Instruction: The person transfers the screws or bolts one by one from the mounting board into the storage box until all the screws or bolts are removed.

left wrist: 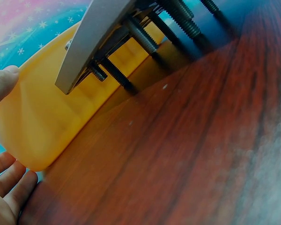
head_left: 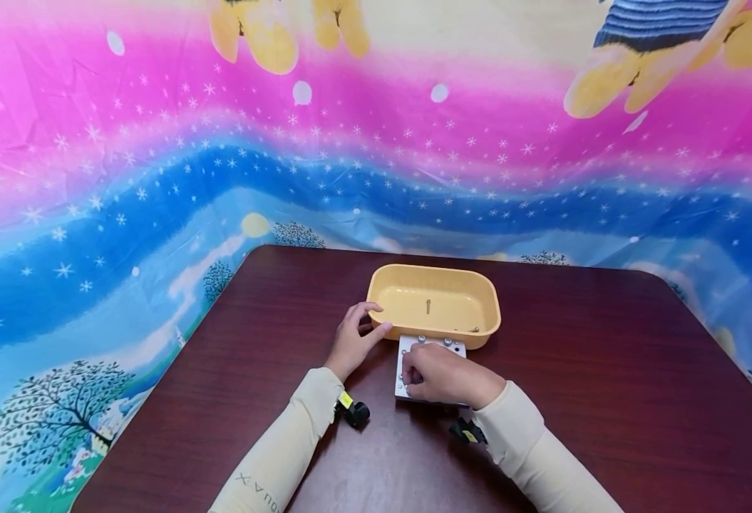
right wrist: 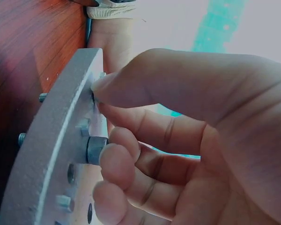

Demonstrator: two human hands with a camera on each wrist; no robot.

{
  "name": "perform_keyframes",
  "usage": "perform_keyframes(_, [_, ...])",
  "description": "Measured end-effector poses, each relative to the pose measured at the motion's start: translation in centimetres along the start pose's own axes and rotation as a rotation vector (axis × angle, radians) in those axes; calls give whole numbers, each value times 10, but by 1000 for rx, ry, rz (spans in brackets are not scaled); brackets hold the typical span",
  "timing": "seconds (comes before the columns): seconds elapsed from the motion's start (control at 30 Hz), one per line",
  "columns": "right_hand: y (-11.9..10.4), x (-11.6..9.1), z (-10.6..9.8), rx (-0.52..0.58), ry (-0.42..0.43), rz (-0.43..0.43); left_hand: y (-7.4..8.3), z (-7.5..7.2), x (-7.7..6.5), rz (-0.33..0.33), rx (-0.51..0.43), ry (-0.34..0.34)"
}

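My left hand (head_left: 352, 340) holds the near left corner of a yellow plastic bin (head_left: 487, 322); the left wrist view has the thumb at its rim and fingers low on its wall. My right hand (head_left: 447, 374) is over a silver metal plate (right wrist: 61, 124) in front of the bin. Thumb and forefinger pinch a small screw at the plate's face, mostly hidden by the fingertips. A thick socket-head bolt (right wrist: 95, 150) stands out of the plate beside the other curled fingers. Underneath, several threaded bolts (left wrist: 139, 35) stick out, seen in the left wrist view.
Inside the bin lies a loose bolt (head_left: 428, 307), with more small hardware (head_left: 474, 330) near its front right. A dark reddish wooden table (head_left: 254, 356) carries everything. Behind it hangs a colourful printed cloth (head_left: 382, 178).
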State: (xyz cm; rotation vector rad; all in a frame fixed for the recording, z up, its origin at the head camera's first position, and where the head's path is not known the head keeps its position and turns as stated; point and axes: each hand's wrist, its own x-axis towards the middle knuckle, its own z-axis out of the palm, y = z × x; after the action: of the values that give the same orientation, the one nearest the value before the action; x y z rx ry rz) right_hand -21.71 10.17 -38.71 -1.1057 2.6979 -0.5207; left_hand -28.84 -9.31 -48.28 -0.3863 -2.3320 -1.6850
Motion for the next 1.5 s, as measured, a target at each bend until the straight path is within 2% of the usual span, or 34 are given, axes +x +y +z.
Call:
perform_keyframes(0.3, [1, 0, 0, 12, 6, -15, 0, 2, 0, 7, -27, 11])
perform_keyframes(0.37, [1, 0, 0, 10, 10, -21, 4, 2, -1, 7, -33, 11])
perform_keyframes(0.6, [2, 1, 1, 4, 25, -31, 33, -4, -8, 18, -44, 8])
perform_keyframes(0.73, [2, 1, 1, -1, 28, -28, 35, -5, -10, 33, -39, 7])
perform_keyframes(0.87, [2, 1, 1, 0, 26, -26, 34, -5, -9, 23, -39, 3])
perform_keyframes(1.13, [4, 2, 2, -2, 37, -40, 2, 2, 0, 20, -39, 10])
perform_keyframes(1.5, [4, 2, 2, -7, 40, -39, 0, 0, 0, 19, -19, 0])
